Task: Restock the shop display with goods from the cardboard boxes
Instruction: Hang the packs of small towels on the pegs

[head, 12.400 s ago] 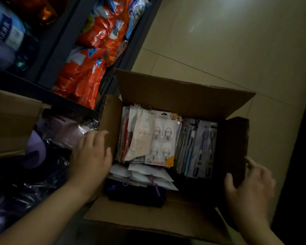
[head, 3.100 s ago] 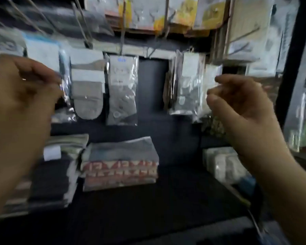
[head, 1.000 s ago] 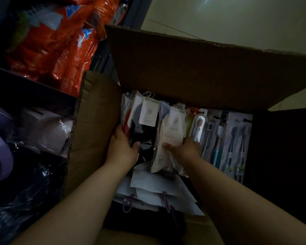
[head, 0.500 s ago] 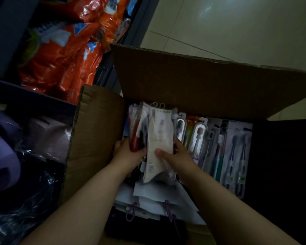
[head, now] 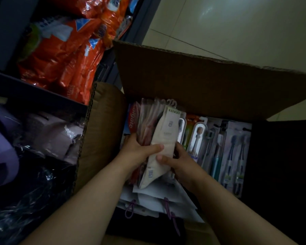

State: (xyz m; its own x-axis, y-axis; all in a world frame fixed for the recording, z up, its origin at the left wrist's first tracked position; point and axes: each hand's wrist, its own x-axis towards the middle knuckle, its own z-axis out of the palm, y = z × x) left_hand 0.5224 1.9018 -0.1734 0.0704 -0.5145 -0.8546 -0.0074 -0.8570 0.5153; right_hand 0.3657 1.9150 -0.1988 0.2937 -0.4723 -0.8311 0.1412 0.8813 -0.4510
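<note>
Both hands are down inside the open cardboard box (head: 201,82), gripping 1 bundle of packaged socks (head: 163,138) between them. Left hand (head: 140,152) holds the bundle's left side, thumb curled across the front of the cream top pack, the other fingers hidden behind the stack. Right hand (head: 177,161) holds the lower right edge, thumb pressed on the front near the left thumb, fingers wrapped round the back. Neither hand is flat or relaxed; both are closed on the bundle.

The bundle stands roughly upright, tilted a bit, hanger hooks at the top, in the left part of the box. Top pack is cream with a label reading LANCZI; pinkish packs sit behind it. Whether the bundle is lifted off the goods below, cannot tell.

Just left of the bundle, against the box wall, a red Colgate pack (head: 132,119). Just right, a row of carded toothbrushes (head: 219,147) standing on edge, filling the box to its dark right side. Under the forearms, white paper bags (head: 159,198) with purple cord handles lie flat.

Left of the box, a shelf with orange snack bags (head: 65,55); below it, purple items in crinkled plastic wrap (head: 25,147). Pale tiled floor (head: 237,27) beyond the box.
</note>
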